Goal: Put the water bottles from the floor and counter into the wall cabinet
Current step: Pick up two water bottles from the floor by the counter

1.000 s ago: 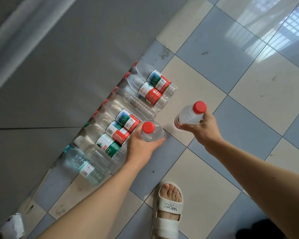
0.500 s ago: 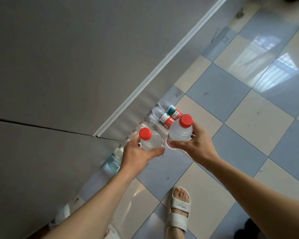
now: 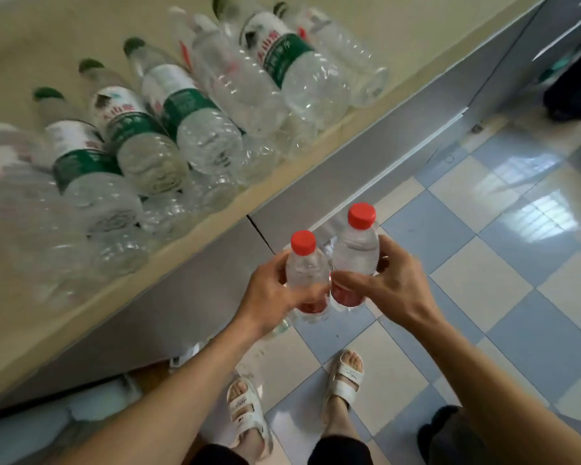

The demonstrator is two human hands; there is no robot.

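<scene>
My left hand (image 3: 270, 298) grips a small red-capped water bottle (image 3: 305, 266) upright. Beside it, my right hand (image 3: 388, 290) grips a second red-capped bottle (image 3: 355, 250), also upright, and the two bottles touch. Both are held in front of the grey lower cabinet doors (image 3: 222, 290), just below the counter edge. Several clear bottles with green and white labels (image 3: 168, 119) lie on their sides in a row on the beige counter (image 3: 47, 38). The wall cabinet is out of view.
The counter's front edge (image 3: 188, 243) runs diagonally across the view, right above my hands. Blue and cream floor tiles (image 3: 483, 263) spread to the right. My feet in white sandals (image 3: 245, 411) stand below. A dark object (image 3: 571, 82) sits at the far right.
I have stood up from the floor bottles. Both hands lifted their red-capped bottles together, and the view swung up so the counter with its row of bottles came into sight.
</scene>
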